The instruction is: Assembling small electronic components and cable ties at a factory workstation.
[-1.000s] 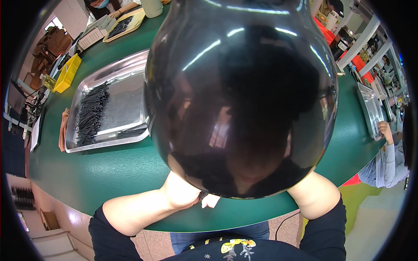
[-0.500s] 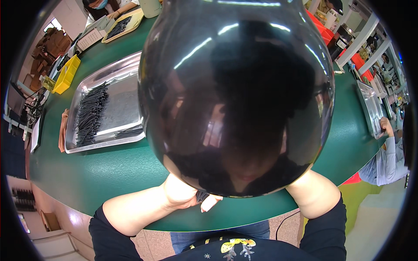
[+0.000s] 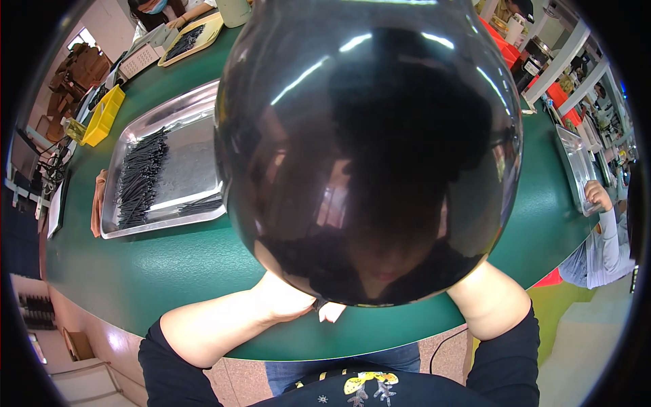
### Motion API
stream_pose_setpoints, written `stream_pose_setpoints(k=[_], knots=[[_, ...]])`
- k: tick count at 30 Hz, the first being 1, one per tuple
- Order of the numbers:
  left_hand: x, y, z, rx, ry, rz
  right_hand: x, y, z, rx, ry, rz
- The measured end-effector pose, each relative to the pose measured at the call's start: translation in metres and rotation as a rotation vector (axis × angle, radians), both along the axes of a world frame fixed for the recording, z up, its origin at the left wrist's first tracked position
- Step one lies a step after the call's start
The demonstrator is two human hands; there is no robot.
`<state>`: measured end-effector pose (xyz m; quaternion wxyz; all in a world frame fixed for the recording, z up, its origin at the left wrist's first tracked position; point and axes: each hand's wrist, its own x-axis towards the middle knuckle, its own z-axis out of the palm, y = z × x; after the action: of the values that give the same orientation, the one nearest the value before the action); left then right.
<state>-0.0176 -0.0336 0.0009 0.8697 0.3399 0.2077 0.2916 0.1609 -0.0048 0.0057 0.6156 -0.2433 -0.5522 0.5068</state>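
Mostly hidden: both hands work under a big dark glossy dome

Directly below the head camera, a large dark glossy dome [image 3: 369,149], round and reflective, fills the middle of the view and covers nearly everything the person is doing. Both forearms come up from the lower edge and pass beneath it. The left hand [image 3: 288,302] rests on the green table [image 3: 156,271] at the dome's lower rim; its fingers run under the dome, so I cannot tell whether it is open or closed. Just beside it, a small pale piece [image 3: 332,312] pokes out from under the rim, lying on the table top; what it is cannot be made out. The right hand is wholly hidden; only the right forearm [image 3: 491,302] shows, bare below a dark sleeve.

To the left, well apart from the hands, a shiny metal tray [image 3: 196,108] sits on the table with a heap of thin black sticks [image 3: 139,180] in it. Beyond that stands a yellow bin [image 3: 103,117]. At the right edge, another person's hand [image 3: 598,195] rests by a second metal tray [image 3: 576,166].
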Motion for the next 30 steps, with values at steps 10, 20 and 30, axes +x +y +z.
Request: stream_pose_setpoints(k=[10,20,30], knots=[[0.010,-0.001,0.000,0.147,0.011,0.160,0.031,0.014,0.025,-0.061,-0.633,-0.135],[0.000,-0.001,-0.006,-0.348,-0.341,-0.054,0.001,-0.012,0.017,-0.298,-0.150,0.166],[0.004,0.001,-0.005,-0.104,-0.041,0.120,0.024,0.004,-0.028,-0.119,0.069,0.371]])
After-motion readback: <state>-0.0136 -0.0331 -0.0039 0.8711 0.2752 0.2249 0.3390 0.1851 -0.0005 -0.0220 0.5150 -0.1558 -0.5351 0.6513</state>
